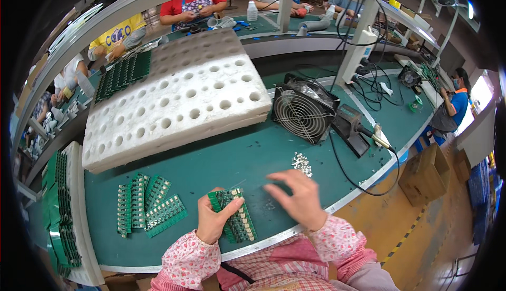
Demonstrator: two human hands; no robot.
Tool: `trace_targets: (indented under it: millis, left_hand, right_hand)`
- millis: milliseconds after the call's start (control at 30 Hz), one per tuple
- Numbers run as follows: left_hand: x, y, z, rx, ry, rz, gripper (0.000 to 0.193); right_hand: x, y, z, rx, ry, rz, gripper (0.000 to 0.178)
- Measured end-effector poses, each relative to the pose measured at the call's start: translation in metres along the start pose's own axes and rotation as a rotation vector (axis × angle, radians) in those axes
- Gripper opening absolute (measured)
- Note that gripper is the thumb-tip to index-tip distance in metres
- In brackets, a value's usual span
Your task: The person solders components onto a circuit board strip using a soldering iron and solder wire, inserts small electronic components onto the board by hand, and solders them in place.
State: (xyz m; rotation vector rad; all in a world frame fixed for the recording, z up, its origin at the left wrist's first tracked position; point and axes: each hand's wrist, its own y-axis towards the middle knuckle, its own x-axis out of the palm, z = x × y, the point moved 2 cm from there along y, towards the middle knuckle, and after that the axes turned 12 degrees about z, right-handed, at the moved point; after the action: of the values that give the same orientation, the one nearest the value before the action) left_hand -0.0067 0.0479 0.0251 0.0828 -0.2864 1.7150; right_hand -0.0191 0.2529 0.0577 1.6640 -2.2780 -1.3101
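Note:
My left hand (212, 218) is closed around a green circuit board panel (243, 229) at the table's near edge, its thumb lying across the top. A row of small white components runs along the panel, and another green board edge shows beside it under my fingers. To the right, my right hand (300, 199) hovers above the table, slightly blurred, thumb and forefinger apart with nothing visible between them. Just beyond it lies a heap of small white and metallic parts (301, 164). Several similar green panels (138, 202) lie fanned out on the left.
A white foam block (179, 104) with round holes carries dark green boards (124, 75). More boards (63, 212) stand along the left edge. A black fan (301, 113), a soldering iron (375, 137) on its stand and loose cables occupy the right. Other people work beyond the table.

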Motion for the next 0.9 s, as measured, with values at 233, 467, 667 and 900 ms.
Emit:
trace_targets:
  millis: [233, 467, 667, 900]
  left_hand:
    - [0.016, 0.008, 0.005, 0.103, 0.277, 0.092, 0.031]
    - [-0.005, -0.002, -0.012, 0.13, 0.033, 0.111, 0.021]
    - [0.003, 0.005, -0.014, 0.177, 0.074, -0.044, 0.031]
    - [-0.009, 0.007, 0.004, -0.072, 0.219, 0.109, 0.028]
  right_hand:
    - [-0.036, -0.002, 0.053, -0.009, -0.472, -0.056, 0.016]
    - [0.004, -0.006, 0.047, -0.059, -0.353, -0.237, 0.008]
    - [-0.002, -0.002, 0.039, -0.141, -0.443, -0.181, 0.006]
    - [0.021, 0.008, 0.048, -0.108, -0.237, -0.109, 0.011]
